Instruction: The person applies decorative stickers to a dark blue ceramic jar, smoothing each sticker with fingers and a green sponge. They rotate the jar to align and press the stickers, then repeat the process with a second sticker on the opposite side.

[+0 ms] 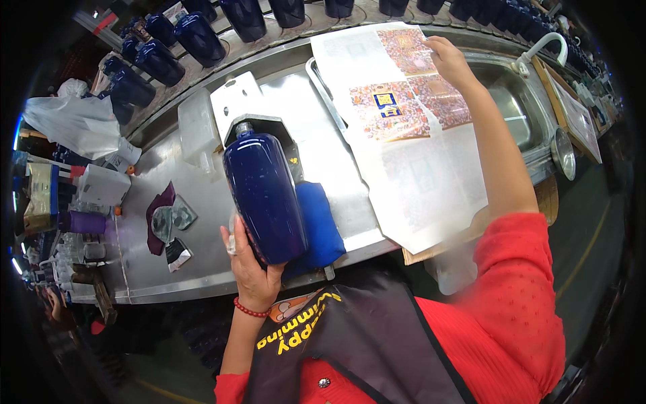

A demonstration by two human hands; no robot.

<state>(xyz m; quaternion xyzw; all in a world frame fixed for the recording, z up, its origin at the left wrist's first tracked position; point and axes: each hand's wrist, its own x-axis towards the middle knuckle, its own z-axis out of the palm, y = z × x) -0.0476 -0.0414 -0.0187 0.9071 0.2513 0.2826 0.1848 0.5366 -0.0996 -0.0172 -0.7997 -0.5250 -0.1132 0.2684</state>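
Note:
A glossy dark blue bottle (pixel 266 195) lies tilted over a grey angular holder (pixel 288 135), its neck pointing away from me. My left hand (pixel 254 277) grips the bottle's base end, fingers along the left side and thumb underneath. A white sheet of printed decals (pixel 427 178), with pink patterned panels and a dark blue label, spreads out right of the bottle. At its far right edge, my right hand (pixel 451 64) pinches the sheet between thumb and fingers. Beside the bottle's lower right side is a folded blue cloth (pixel 323 225).
Several dark blue bottles (pixel 198 40) line a curved conveyor at the back. A sink (pixel 511 101) with a white faucet (pixel 548 42) lies to the right. Scraps (pixel 176 215) rest on the steel counter (pixel 208 266) at left, near a plastic bag (pixel 70 124).

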